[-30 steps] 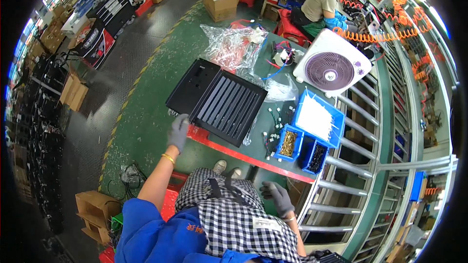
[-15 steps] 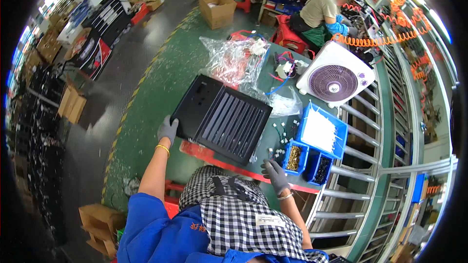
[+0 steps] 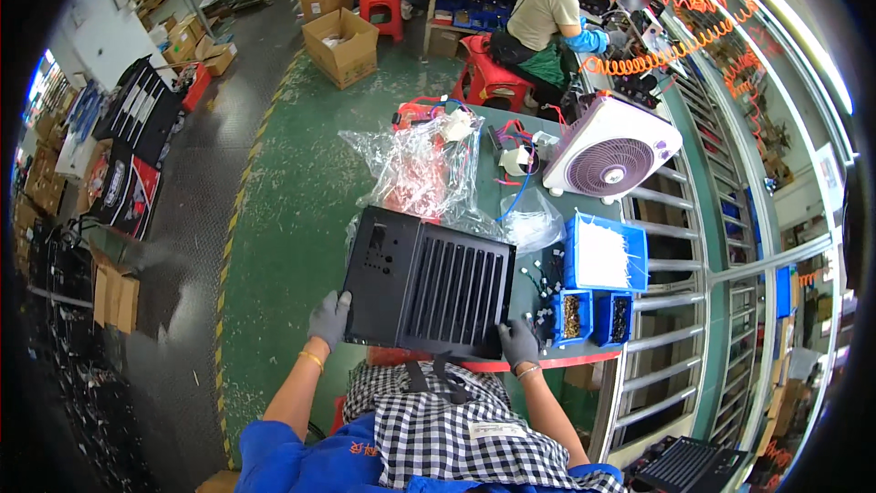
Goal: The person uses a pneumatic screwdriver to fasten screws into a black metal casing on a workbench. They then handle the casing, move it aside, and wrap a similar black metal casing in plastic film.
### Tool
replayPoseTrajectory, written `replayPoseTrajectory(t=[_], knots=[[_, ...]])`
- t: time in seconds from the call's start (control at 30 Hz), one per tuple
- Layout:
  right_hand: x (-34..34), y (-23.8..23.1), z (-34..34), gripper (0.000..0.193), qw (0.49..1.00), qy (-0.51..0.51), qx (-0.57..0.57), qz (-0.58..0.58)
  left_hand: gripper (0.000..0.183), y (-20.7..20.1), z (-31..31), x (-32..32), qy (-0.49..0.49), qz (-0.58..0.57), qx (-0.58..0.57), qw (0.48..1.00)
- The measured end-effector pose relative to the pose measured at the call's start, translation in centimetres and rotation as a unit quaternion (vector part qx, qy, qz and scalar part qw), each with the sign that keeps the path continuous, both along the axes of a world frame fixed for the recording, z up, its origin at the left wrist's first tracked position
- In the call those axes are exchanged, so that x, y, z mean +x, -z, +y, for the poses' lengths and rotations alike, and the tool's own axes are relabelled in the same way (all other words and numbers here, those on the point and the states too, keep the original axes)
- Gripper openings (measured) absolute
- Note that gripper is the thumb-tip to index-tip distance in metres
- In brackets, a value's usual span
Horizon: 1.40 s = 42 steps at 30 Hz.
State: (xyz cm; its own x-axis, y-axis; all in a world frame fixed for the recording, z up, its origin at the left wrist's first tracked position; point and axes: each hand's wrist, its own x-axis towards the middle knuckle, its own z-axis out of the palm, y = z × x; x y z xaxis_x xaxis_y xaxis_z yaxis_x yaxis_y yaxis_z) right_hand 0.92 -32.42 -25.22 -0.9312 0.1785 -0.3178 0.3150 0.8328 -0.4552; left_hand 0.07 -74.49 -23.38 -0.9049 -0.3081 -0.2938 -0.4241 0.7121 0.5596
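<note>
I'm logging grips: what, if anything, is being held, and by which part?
The black slatted panel, by its side edges near the closest corners: left hand at left, right hand at right.

We record orange characters (image 3: 363, 448) on the blue garment (image 3: 292, 461), on the wearer's left side, just beside the edge of the checked apron (image 3: 420, 452). We find a white rectangular label (image 3: 498, 430) sewn or stuck on the apron's front; its fine print is too small to make out. We note a round pale badge (image 3: 614, 174) at the centre of the grille on the white and purple fan (image 3: 659, 140); its mark is not legible to us. We observe pale lettering on the black-and-red printed panel (image 3: 117, 196) at far left, curved and blurred. We log a yellow-and-black striped marking (image 3: 239, 210) along the floor.
</note>
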Motion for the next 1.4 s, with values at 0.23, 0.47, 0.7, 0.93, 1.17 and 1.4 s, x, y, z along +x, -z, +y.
replayPoseTrajectory(t=[0.23, 0.47, 0.7, 0.93, 1.17, 1.4], knots=[[0.8, 0.7, 0.0, 0.023, 0.998, 0.010, 0.045, 0.031, 0.042, -5.8, 2.6, 0.2, 0.032, 0.103, 0.013, 0.994], [-2.3, -4.5, -1.7, 0.024, 0.991, 0.012, -0.071, 0.117, 0.044, -8.0, 0.2, -3.3, 0.014, 0.147, -0.001, 0.989], [-16.1, -6.6, -2.8, 0.026, 0.980, -0.055, -0.087, 0.168, 0.056, -5.7, -2.4, -11.9, -0.078, 0.101, 0.049, 0.991], [-26.4, -3.8, -3.9, 0.027, 0.983, -0.065, -0.055, 0.160, 0.050, -1.2, -3.1, -19.1, -0.115, 0.173, 0.047, 0.977], [-32.3, -0.2, -3.3, 0.026, 0.978, -0.051, -0.061, 0.191, 0.059, 4.1, -3.2, -26.2, -0.095, 0.135, -0.007, 0.986], [-25.7, -1.9, -1.4, 0.030, 0.979, -0.032, -0.125, 0.160, 0.075, 8.1, -4.6, -26.4, -0.070, -0.002, 0.030, 0.997]])
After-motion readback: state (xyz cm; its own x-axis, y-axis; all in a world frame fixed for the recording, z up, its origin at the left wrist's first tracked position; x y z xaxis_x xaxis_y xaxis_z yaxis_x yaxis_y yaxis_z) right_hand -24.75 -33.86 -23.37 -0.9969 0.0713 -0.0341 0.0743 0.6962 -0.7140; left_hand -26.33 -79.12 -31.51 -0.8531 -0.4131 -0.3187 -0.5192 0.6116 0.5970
